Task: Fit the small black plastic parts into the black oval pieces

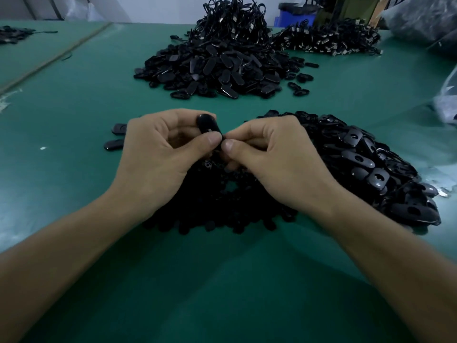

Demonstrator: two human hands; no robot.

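Your left hand (168, 149) at centre frame, fingers curled round a black oval piece (209, 126), your right hand (272, 159) touching it, thumb and forefinger pinched at the piece's lower end, their catch hidden, small black parts (222, 209) heaped beneath.

A green table (74, 107) fills the view, with a pale seam (57, 58) slanting across its far left. At the back rises a tall heap of black cables (235, 23) with metal plugs, and a flatter heap (329, 38) lies beside it. Behind them are a blue bin (294, 18) and clear plastic bags (420, 18).
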